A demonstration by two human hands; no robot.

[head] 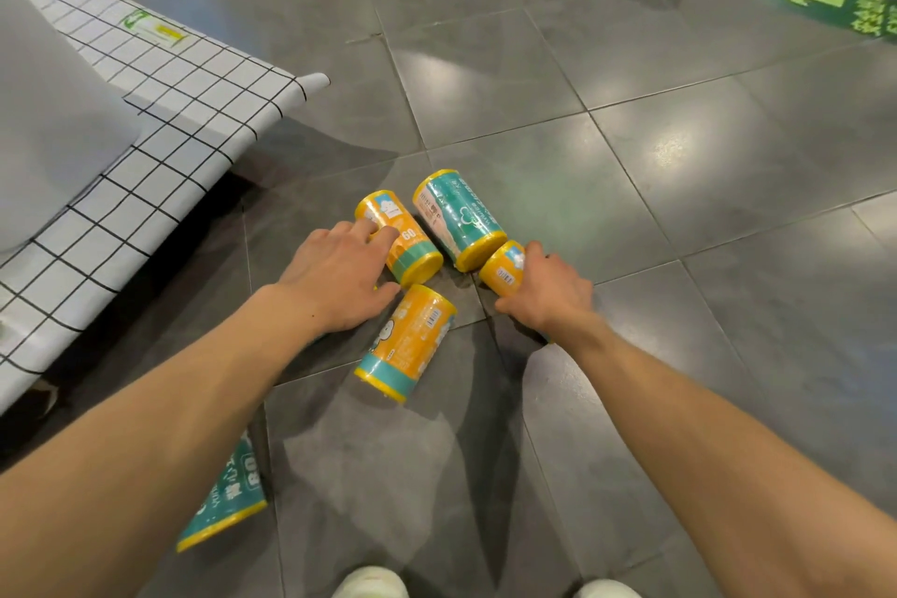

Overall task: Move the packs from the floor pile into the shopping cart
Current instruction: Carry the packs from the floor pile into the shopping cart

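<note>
Teal roll [228, 500] lies nearest, half hidden under my left forearm, easy to forget. Farther out, an orange roll [407, 342] sits loose between my hands. My left hand [335, 277] curls over another roll [400, 236]; my right hand [546, 289] clasps a small one [505, 272]. Round packs may roll if nudged (the big teal one [458, 219] touches both). No cart in view.

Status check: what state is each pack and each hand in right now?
Left hand: gripping orange pack, on floor.
Right hand: gripping small orange pack, on floor.
Teal pack: lying untouched.
Middle orange pack: lying untouched.
Near teal pack: lying under left forearm.
</note>
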